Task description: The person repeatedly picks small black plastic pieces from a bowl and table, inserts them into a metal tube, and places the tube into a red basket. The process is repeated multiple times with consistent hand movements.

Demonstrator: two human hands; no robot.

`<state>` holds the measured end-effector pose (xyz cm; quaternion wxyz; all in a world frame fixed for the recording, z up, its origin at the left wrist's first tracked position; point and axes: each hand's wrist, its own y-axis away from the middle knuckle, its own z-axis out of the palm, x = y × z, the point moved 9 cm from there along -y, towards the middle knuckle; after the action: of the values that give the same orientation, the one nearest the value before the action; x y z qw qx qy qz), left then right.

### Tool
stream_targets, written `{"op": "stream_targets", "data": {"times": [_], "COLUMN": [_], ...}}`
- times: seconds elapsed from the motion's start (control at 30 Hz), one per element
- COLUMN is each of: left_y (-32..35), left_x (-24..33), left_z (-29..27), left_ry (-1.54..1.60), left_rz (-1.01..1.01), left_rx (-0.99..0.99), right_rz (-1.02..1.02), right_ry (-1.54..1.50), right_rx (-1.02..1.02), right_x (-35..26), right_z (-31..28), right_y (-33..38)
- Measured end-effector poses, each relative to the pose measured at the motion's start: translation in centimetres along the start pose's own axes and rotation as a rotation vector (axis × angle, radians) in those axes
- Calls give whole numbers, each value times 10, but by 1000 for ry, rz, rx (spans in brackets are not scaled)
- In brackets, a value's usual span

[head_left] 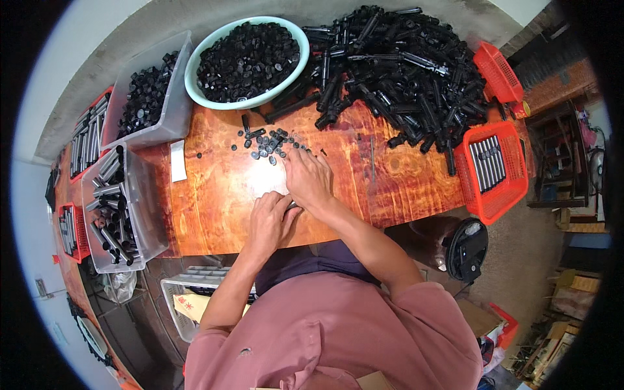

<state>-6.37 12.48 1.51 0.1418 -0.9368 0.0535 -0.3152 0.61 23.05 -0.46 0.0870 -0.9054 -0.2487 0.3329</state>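
My left hand (268, 220) is closed near the front edge of the wooden table, around a tube (291, 206) of which only a dark, shiny bit shows. Ahead and to the right, my right hand (309, 181) reaches over the tabletop with its fingers stretched forward. Its fingertips are at the near right side of a loose scatter of small black oval caps (263, 153). Whether a cap lies under those fingertips is hidden.
Behind the scatter stand a pale green basin (190, 78) of black caps and a heap of black tubular parts (416, 84). Clear bins of caps (185, 84) and metal tubes (156, 227) are at left. A red basket (474, 195) of tubes sits at the right edge.
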Motion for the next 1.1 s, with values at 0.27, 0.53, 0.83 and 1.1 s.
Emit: {"op": "stream_targets", "data": {"times": [0.27, 0.53, 0.83, 1.1], "left_y": [6, -10, 24, 19], "left_x": [8, -46, -102, -91], "left_z": [4, -27, 19, 14], "left_ry": [-176, 329, 1763, 1809], "left_rz": [90, -318, -914, -860], "left_rx": [33, 146, 252, 203], "right_rz": [22, -45, -1079, -1192], "right_ry": [-51, -723, -1333, -1564], "right_rx": [9, 164, 54, -143], "right_x": [1, -44, -157, -186], "right_z": [-3, -99, -295, -292], "right_y": [-3, -6, 122, 113]}}
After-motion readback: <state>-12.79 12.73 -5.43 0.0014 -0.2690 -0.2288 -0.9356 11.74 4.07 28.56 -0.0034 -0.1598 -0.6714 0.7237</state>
